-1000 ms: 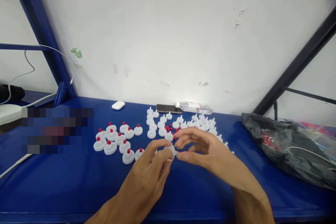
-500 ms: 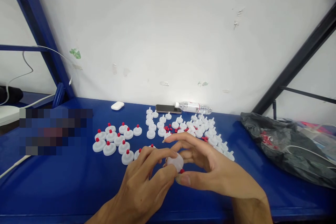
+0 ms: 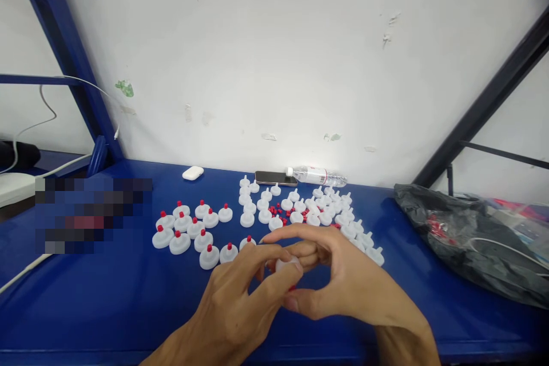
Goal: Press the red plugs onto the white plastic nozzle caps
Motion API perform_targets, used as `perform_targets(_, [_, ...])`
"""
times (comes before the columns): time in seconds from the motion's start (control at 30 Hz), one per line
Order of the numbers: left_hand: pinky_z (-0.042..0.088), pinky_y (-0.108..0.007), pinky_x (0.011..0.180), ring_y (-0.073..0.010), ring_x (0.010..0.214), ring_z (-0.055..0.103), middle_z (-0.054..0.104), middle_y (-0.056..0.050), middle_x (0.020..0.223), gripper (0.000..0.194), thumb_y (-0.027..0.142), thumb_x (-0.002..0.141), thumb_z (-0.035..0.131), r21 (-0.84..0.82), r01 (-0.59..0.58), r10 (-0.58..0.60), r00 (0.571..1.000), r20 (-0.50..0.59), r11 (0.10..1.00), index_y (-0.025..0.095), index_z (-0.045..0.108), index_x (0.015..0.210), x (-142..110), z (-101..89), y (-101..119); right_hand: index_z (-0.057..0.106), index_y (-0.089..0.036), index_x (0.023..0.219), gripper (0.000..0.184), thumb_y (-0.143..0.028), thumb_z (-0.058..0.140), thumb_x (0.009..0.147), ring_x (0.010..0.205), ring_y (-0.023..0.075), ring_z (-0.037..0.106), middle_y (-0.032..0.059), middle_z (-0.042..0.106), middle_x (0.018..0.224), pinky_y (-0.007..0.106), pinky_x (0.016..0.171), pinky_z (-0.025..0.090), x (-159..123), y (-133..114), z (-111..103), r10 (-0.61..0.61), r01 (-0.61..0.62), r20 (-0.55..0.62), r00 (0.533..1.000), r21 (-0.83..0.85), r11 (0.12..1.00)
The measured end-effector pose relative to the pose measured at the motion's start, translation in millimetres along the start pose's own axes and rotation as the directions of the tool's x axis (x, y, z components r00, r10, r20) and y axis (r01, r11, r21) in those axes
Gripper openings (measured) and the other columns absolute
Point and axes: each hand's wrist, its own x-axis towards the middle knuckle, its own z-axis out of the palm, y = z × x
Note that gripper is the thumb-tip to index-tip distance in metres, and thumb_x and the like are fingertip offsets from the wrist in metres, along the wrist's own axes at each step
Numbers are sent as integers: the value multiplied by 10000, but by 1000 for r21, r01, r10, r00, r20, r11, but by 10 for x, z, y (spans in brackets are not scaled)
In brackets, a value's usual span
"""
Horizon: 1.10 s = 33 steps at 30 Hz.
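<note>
A white lid (image 3: 286,265) is held above the worktop (image 3: 124,303), between the two hands and in front of the person. It is pinched at its rim between thumb and forefinger of the left hand (image 3: 240,291), by which most of its near side is covered. A red tip (image 3: 292,288) is seen just on the person's side of the lid, slightly to the right, at the end of the right thumb. The long axis, taken from lid to tip, therefore appears to be turned toward the person and a little rightward, not upright; the nozzle between is hidden, so how far the tip is seated cannot be told. The right hand (image 3: 338,274) is cupped around the far and right sides, its forefinger stretched out and its thumb well spread from it; whether the tip is gripped by the thumb and curled fingers cannot be told. The lid is held nearer by the left hand, the tip is met by the right. Red-tipped lids (image 3: 209,257) are stood upright to the left; bare lids (image 3: 313,219) are grouped beyond the right hand, with loose red tips (image 3: 274,211) scattered among them.
</note>
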Motion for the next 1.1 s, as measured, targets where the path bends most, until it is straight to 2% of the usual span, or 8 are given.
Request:
perform_targets(0.33, [557, -241, 621, -160, 891, 707, 720, -49, 1079, 326, 83, 981, 545, 58, 46, -50, 997, 60, 997, 221, 611, 1269, -24, -11, -12, 704, -261, 1216, 522, -109, 812, 729, 845, 177, 763, -31, 792, 891, 264, 788, 609, 18, -20, 15, 22, -25, -41, 999, -75, 997])
perform_targets(0.5, [631, -311, 763, -197, 961, 703, 693, -70, 1138, 335, 214, 1038, 502, 80, 154, -165, 974, 155, 985, 249, 521, 1371, 7, 25, -26, 638, -271, 1330, 519, -285, 798, 837, 1021, 215, 738, 28, 780, 1103, 362, 944, 592, 31, 13, -36, 20, -32, -83, 996, -146, 989])
perform_targets(0.6, [642, -373, 765, -243, 1006, 694, 677, -73, 1185, 319, 230, 1019, 519, 147, 257, -291, 906, 308, 955, 275, 522, 1335, -1, 68, -48, 657, -297, 1310, 489, -373, 803, 849, 1158, 238, 687, 43, 732, 1258, 406, 1046, 539, 52, 46, -81, -8, -57, -221, 975, -286, 957])
perform_targets(0.73, [639, -423, 771, -291, 1049, 678, 675, -80, 1161, 352, 170, 970, 527, 307, 285, -411, 741, 531, 908, 264, 548, 1309, -11, 121, -64, 684, -288, 1258, 337, -442, 668, 959, 1119, 220, 696, 45, 720, 1270, 400, 1045, 530, 71, 38, -103, -60, -69, -313, 948, -387, 919])
perform_targets(0.83, [631, -415, 750, -296, 1061, 673, 659, -97, 1180, 296, 143, 981, 481, 372, 261, -448, 641, 623, 891, 244, 604, 1230, 6, 117, -86, 707, -283, 1218, 290, -441, 618, 992, 1052, 210, 719, 34, 745, 1212, 380, 1005, 540, 83, 17, -85, -76, -76, -338, 938, -414, 907])
perform_targets(0.9, [619, -389, 728, -294, 1065, 670, 655, -100, 1178, 274, 134, 985, 465, 410, 258, -476, 615, 629, 875, 236, 627, 1181, 17, 73, -142, 718, -285, 1194, 269, -430, 611, 994, 1035, 215, 726, 28, 758, 1179, 370, 970, 544, 99, 27, -79, -93, -87, -363, 927, -448, 890])
perform_targets(1.0, [593, -347, 732, -271, 1039, 674, 660, -84, 1157, 241, 144, 978, 493, 458, 286, -529, 609, 591, 841, 242, 644, 1138, 30, -63, -308, 731, -282, 1127, 228, -404, 583, 1004, 1021, 223, 734, 24, 777, 1117, 358, 918, 541, 131, 81, -113, -138, -110, -416, 899, -518, 848])
perform_targets(1.1, [567, -358, 778, -267, 999, 673, 665, -89, 1101, 231, 137, 980, 488, 504, 283, -559, 607, 565, 816, 211, 651, 1127, 44, -237, -503, 728, -278, 1102, 225, -372, 543, 1014, 1000, 236, 740, 24, 792, 1052, 362, 881, 528, 141, 138, -211, -174, -200, -510, 842, -596, 778])
